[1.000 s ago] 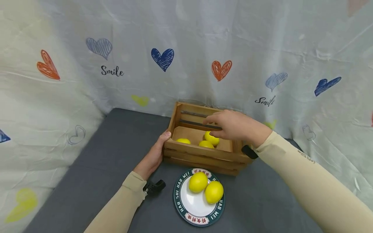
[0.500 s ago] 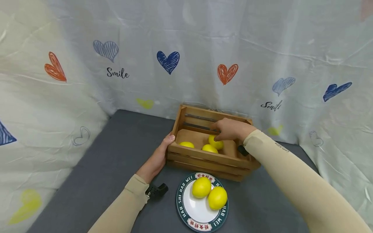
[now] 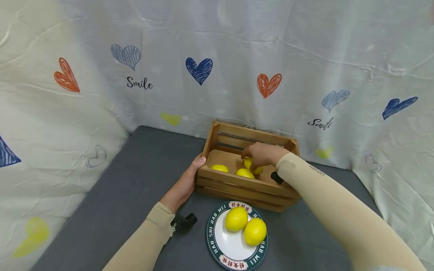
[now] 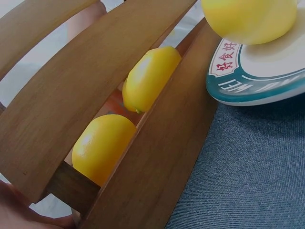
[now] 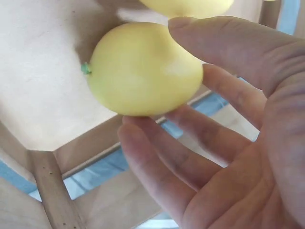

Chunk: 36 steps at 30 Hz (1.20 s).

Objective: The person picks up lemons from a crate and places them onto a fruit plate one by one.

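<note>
My left hand (image 3: 185, 183) grips the left end of a slatted wooden crate (image 3: 242, 186), with its thumb over the top edge. Inside the crate, my right hand (image 3: 266, 153) has its thumb and fingers curled round a lemon (image 5: 143, 71). The right wrist view shows the thumb on one side of the fruit and fingertips on the other; its stem tip is green. Two more lemons are inside, one at the left (image 3: 219, 168) and one by the front wall (image 3: 245, 173). Through the slats, the left wrist view shows lemons, including one low down (image 4: 104, 147).
Just in front of the crate stands a white plate (image 3: 228, 244) with a green lettered rim. Two lemons, one farther back (image 3: 236, 218) and one nearer (image 3: 255, 231), lie on it. A curtain (image 3: 230, 41) with printed hearts hangs behind the dark grey tabletop (image 3: 142, 162).
My right hand has come down into the crate from above and closed round the rear lemon. My left hand keeps its grip on the crate. The head view has shifted slightly.
</note>
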Tool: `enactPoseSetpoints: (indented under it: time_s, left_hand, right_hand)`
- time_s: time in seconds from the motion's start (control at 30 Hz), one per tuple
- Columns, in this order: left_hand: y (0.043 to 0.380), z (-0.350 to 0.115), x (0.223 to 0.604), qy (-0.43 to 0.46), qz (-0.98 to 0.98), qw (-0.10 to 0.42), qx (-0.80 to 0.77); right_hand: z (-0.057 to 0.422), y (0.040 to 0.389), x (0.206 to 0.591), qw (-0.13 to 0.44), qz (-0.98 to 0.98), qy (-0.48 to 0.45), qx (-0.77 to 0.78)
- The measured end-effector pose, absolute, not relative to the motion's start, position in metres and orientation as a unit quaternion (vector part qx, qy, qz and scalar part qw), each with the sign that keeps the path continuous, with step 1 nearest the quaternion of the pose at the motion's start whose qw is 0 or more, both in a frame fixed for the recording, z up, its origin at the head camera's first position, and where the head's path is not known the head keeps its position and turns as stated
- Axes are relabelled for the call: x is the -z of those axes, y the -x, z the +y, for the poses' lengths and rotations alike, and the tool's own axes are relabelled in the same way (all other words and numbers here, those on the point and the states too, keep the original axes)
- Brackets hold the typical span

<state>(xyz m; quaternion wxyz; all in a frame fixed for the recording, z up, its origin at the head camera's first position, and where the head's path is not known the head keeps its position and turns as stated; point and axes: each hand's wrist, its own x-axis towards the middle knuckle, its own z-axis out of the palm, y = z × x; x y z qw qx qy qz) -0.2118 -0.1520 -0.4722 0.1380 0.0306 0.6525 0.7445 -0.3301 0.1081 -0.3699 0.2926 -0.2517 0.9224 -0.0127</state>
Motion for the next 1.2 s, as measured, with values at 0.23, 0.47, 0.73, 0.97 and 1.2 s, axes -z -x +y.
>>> enactPoseSetpoints:
  time_s: [0.23, 0.47, 0.73, 0.97, 1.2]
  left_hand:
    - [0.212, -0.147, 0.471, -0.032, 0.657, 0.14, -0.74]
    - [0.211, -0.143, 0.47, -0.036, 0.656, 0.141, -0.741]
    - [0.214, -0.14, 0.469, -0.038, 0.658, 0.15, -0.737]
    - [0.211, -0.144, 0.473, -0.033, 0.654, 0.143, -0.742]
    - [0.214, -0.152, 0.473, -0.043, 0.653, 0.135, -0.744]
  right_hand:
    - [0.113, 0.327, 0.373, 0.309, 0.92, 0.242, 0.0]
    - [0.12, 0.326, 0.375, 0.322, 0.917, 0.234, 0.003]
    - [0.125, 0.324, 0.37, 0.322, 0.917, 0.234, 0.003]
    - [0.126, 0.319, 0.356, 0.303, 0.921, 0.242, 0.026]
    - [0.128, 0.31, 0.328, 0.271, 0.927, 0.252, 0.056]
